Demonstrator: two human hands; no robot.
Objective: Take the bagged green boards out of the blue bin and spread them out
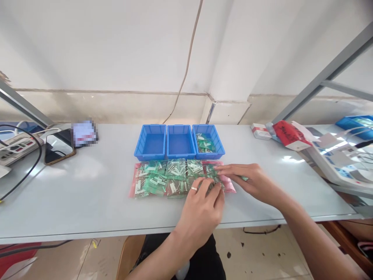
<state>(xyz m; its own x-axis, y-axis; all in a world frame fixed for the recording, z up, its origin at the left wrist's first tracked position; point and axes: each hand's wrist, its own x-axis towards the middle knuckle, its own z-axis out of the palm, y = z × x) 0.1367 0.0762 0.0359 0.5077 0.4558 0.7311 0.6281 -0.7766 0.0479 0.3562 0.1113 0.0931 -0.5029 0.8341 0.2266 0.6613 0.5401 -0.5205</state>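
Small clear-and-green plastic bags (155,182) of metallic or white pieces lie in rows over pink plastic (230,184) on the table. At the right end of the rows, my left hand (204,202), wearing a ring, curls its fingers onto a green bag; the fingertips are partly hidden. My right hand (252,179) reaches in from the right, its fingers stretched out over the upper right bags. A bit of green shows under its palm, and I cannot make out whether it is gripped. Behind the bags stands a blue bin (223,149) with similar bags inside.
Two more blue bins, left (140,149) and middle (169,151), hold nothing visible. A phone (60,147) and power strip (19,146) lie left. Toward the right are a small white box (260,131), a red package (290,135) and a white rack (340,159).
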